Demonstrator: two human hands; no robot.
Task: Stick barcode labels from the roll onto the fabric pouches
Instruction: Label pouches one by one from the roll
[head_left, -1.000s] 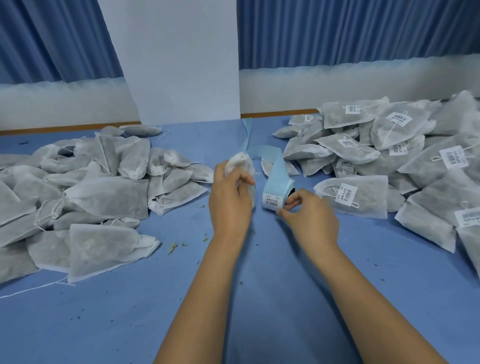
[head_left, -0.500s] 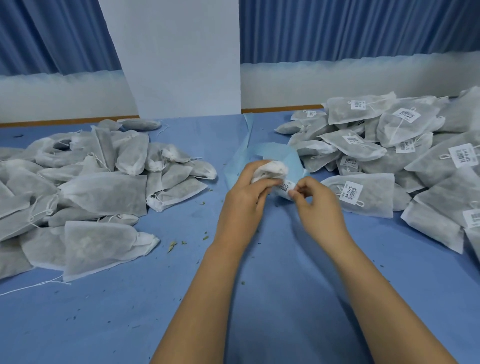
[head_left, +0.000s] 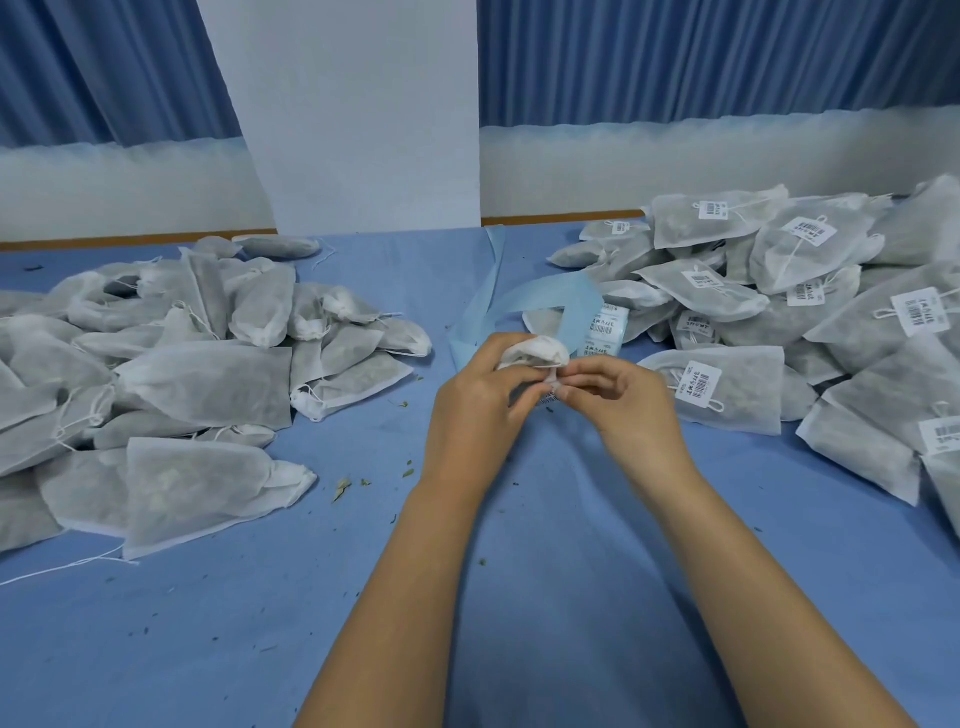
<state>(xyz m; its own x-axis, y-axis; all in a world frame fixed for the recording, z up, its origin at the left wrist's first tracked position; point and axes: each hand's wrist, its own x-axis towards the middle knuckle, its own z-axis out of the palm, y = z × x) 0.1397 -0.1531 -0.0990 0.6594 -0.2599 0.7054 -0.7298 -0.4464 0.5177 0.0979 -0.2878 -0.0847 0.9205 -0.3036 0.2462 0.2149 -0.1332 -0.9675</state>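
Fingers of the left grip curl round a white pouch to keep it steady, so the right grip, pinching a label, can stick it on.

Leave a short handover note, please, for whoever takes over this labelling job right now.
Left hand: grips one pouch above the table.
Right hand: pinches a barcode label right at that pouch; I cannot tell whether it is stuck down yet.
Label roll: sits just beyond the hands, with its bare blue liner trailing away.
Done: the labelled pile on the right.
Left: finish this pouch, add it to the right side, then work through the unlabelled pile on the left.
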